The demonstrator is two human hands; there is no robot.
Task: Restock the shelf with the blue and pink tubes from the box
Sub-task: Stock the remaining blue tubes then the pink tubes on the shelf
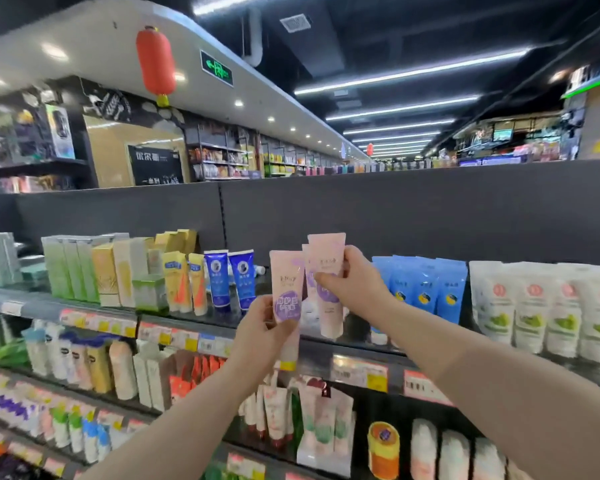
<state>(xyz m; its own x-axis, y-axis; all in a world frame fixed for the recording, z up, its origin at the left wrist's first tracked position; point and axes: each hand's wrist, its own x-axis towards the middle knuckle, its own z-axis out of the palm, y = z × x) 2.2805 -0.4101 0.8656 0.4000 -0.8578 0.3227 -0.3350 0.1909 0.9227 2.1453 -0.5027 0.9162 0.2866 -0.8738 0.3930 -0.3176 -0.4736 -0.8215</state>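
Left hand (264, 327) pinches one pink tube (286, 289) at its lower body, and right hand (354, 282) grips what look like two more pink tubes (327, 258) at mid-body. All are held upright, cap down, just before the top shelf (35, 304), over the gap between the standing blue tubes (217, 278) and the blue pouches (426, 289). The tubes appear light, soft-walled and smooth, perhaps slippery, so they are best taken across the flat mid-body and stood on their caps. The shelf is dark, with price labels (99, 322) along its front edge, in a lit supermarket aisle.
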